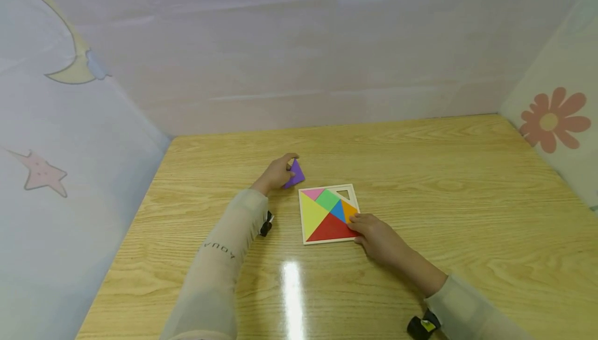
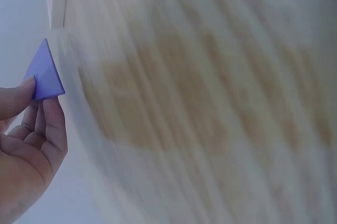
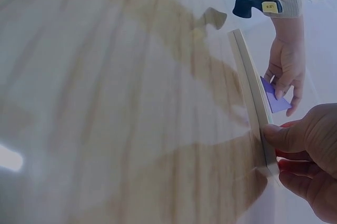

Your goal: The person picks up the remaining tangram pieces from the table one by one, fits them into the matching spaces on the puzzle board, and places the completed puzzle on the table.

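Observation:
My left hand (image 1: 277, 174) pinches a purple triangle tangram piece (image 1: 297, 174) between thumb and fingers, just beyond the upper left corner of a square tangram tray (image 1: 327, 241). In the left wrist view, the piece (image 2: 46, 79) stands tilted in the fingertips. Pink, green, yellow, blue, orange and red pieces (image 1: 333, 227) lie in the tray. Its upper right part holds no piece and shows a small cutout (image 1: 344, 194). My right hand (image 1: 379, 237) grips the tray's lower right edge, thumb against the side (image 3: 247, 71) and fingers over the top.
A wooden table (image 1: 444, 174) lies under everything, with a bright light reflection near its front. Fabric walls with a moon, a star and a flower (image 1: 551, 121) rise at the back and sides. Black wrist devices (image 1: 422, 325) are strapped to both wrists.

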The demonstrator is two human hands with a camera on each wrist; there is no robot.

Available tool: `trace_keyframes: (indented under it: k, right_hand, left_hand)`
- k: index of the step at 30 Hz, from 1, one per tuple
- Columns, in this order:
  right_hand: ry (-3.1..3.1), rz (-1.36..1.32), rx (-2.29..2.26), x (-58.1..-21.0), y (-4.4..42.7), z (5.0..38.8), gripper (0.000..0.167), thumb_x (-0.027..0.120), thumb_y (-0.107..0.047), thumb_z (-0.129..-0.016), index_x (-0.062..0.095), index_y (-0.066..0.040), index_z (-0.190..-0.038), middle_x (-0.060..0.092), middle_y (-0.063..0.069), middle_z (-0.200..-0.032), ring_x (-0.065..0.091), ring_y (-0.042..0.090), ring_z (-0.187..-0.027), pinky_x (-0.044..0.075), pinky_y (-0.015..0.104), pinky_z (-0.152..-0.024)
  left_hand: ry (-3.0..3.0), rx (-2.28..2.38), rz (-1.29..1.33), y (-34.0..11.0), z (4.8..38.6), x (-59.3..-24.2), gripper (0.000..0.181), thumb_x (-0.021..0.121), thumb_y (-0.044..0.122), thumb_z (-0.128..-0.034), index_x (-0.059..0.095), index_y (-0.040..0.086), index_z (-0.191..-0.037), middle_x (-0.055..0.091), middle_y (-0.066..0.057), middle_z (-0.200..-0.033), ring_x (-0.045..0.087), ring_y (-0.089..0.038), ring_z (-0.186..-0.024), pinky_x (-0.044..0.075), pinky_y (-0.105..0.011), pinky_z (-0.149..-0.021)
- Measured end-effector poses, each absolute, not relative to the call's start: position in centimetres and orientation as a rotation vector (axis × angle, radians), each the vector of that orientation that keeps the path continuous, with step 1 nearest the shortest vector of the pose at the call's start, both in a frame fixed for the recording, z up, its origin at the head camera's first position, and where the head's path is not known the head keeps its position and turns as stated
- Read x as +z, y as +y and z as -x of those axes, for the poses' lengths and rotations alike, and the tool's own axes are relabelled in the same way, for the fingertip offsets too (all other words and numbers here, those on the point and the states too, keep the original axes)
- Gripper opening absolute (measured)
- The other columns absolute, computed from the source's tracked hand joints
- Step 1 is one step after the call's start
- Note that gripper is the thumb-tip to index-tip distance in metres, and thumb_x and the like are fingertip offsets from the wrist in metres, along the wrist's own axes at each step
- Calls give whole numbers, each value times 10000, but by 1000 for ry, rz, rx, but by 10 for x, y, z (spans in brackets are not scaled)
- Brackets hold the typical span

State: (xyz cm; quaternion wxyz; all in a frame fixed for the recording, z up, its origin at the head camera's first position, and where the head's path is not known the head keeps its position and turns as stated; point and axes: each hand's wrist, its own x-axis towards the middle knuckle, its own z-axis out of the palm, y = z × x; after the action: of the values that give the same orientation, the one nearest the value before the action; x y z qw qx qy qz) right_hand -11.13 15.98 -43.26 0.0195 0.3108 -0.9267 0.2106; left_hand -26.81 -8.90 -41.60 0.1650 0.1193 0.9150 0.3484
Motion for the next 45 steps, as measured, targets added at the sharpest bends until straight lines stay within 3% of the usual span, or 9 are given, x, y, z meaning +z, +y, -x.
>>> trace_keyframes:
  k: [11, 22, 35, 45]
  right_hand:
    - [-2869, -968, 655, -435, 160, 112, 308, 635, -4, -737, 596, 70, -1033, 569, 179, -1067, 491, 311, -1027, 407, 429, -848]
    - [-2846, -968, 652, -435, 159, 111, 303, 644, -3, -726, 603, 72, -1016, 574, 183, -1054, 496, 313, -1019, 407, 421, -848]
    - [-2868, -958, 657, -433, 160, 110, 305, 640, -10, -736, 599, 68, -1028, 570, 178, -1065, 489, 309, -1032, 407, 421, -850]
    - [-2851, -968, 660, -433, 159, 111, 297, 643, -7, -732, 604, 67, -1018, 574, 181, -1056, 491, 316, -1030, 409, 427, -847]
  left_hand:
    - [2489, 1207, -222, -86, 262, -411, 429, 508, 25, -852, 356, 42, -1253, 507, -162, -989, 534, -223, -849, 473, -246, -649]
    - [2304, 1438, -196, -81, 257, -413, 327, 506, -49, -829, 364, 0, -1120, 498, -167, -838, 565, -243, -745, 509, -314, -641]
    - [2114, 1645, -150, -72, 253, -413, 207, 475, -81, -829, 357, 0, -977, 484, -226, -931, 575, -287, -756, 517, -348, -633]
    - [2117, 1635, -171, -69, 250, -413, 198, 451, -66, -842, 366, -76, -1020, 419, -267, -1053, 547, -266, -774, 513, -318, -655]
